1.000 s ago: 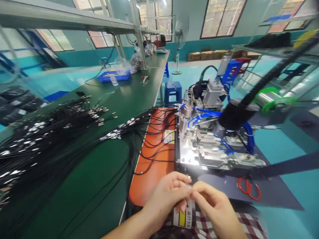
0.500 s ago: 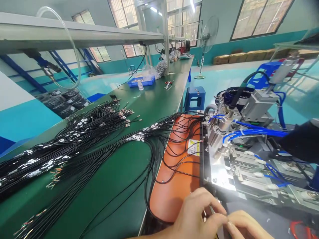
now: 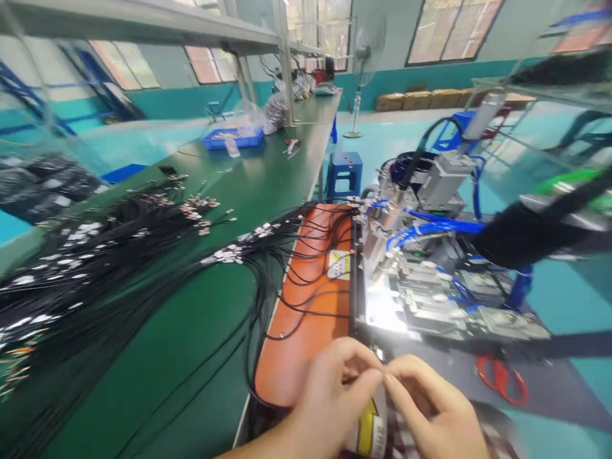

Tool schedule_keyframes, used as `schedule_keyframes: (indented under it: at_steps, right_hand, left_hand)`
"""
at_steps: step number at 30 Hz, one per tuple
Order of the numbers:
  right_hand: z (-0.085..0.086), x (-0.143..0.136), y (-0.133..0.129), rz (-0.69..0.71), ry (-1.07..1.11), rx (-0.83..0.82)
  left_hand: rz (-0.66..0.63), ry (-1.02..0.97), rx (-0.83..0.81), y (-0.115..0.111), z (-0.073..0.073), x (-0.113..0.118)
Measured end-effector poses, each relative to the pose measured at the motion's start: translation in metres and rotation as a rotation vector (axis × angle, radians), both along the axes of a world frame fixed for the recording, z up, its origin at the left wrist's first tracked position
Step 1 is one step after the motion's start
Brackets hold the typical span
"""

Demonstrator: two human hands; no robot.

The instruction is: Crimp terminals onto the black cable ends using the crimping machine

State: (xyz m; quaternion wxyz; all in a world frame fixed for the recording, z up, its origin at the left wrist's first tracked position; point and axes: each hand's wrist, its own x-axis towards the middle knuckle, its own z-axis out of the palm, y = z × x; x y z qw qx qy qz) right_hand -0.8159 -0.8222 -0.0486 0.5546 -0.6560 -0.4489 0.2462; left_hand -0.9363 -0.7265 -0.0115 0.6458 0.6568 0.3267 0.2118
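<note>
My left hand (image 3: 337, 389) and my right hand (image 3: 428, 405) meet fingertip to fingertip at the bottom, low in front of the machine. Both are closed in a pinch; whatever lies between the fingertips is too small to make out. Left of them is an orange panel (image 3: 306, 344), crossed by thin black cables (image 3: 261, 299) that run from the green table to the machine (image 3: 415, 268). Cable bundles with white tags (image 3: 229, 255) spread over the table (image 3: 191, 357).
Red-handled scissors (image 3: 502, 379) lie right of my hands. A blue tray (image 3: 234, 139) and a small tool (image 3: 291, 146) are farther back on the table. A blue stool (image 3: 344, 173) and a standing fan (image 3: 363, 57) stand beyond. A dark arm-like part (image 3: 507, 236) juts in from the right.
The view has swung to the right, so table and machine appear farther left. Both hands appear higher and farther left in the picture, still together. The scissors now show fully.
</note>
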Motion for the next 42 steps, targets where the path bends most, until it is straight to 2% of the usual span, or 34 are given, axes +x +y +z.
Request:
schedule_keyframes:
  at_steps: [2, 4, 7, 12, 18, 27, 34, 42]
  right_hand:
    - [0.004, -0.002, 0.002, -0.058, -0.028, -0.026]
    - [0.005, -0.006, 0.004, -0.104, -0.024, -0.036]
    - [0.004, -0.013, 0.005, -0.138, -0.052, -0.024]
    - [0.005, -0.004, -0.003, -0.067, -0.089, -0.03]
    - [0.01, 0.015, -0.002, -0.092, 0.104, -0.051]
    - [0.011, 0.005, 0.005, -0.034, 0.36, -0.084]
    - [0.013, 0.013, 0.006, 0.076, 0.594, -0.149]
    - [0.017, 0.014, 0.001, 0.071, 0.499, -0.156]
  left_hand:
    - [-0.047, 0.005, -0.221, 0.004, 0.002, 0.001]
    - [-0.083, 0.042, -0.363, 0.009, 0.001, 0.002]
    - [-0.078, 0.102, -0.431, 0.013, -0.003, 0.004]
    - [-0.076, 0.091, -0.512, 0.013, -0.004, 0.005]
    - [-0.074, 0.1, -0.512, 0.014, 0.001, 0.008]
    - [-0.085, 0.098, -0.484, 0.012, -0.001, 0.008]
    - [-0.12, 0.061, -0.502, 0.011, -0.001, 0.006]
    - [-0.131, 0.063, -0.5, 0.011, -0.003, 0.007]
